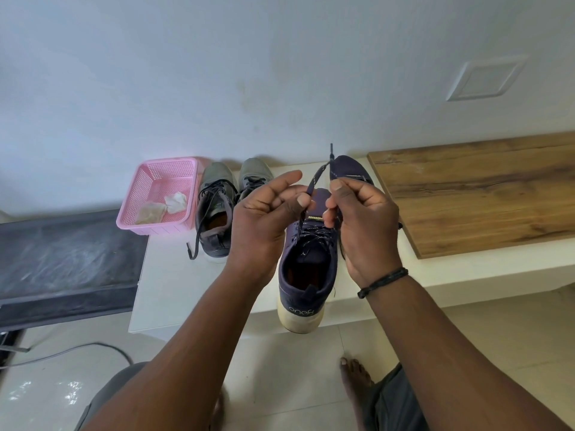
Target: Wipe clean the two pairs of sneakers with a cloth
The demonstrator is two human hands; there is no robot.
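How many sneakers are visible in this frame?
4: two grey sneakers beside the pink basket, one navy sneaker in front under the hands, and another navy sneaker partly hidden behind the right hand.

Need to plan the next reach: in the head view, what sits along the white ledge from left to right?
Pink basket → grey sneaker pair → navy sneaker with laces held by both hands → wooden board.

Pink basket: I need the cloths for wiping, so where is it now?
In the head view the pink basket sits left of centre on the white ledge against the wall, directly left of the grey sneakers, with crumpled cloths inside.
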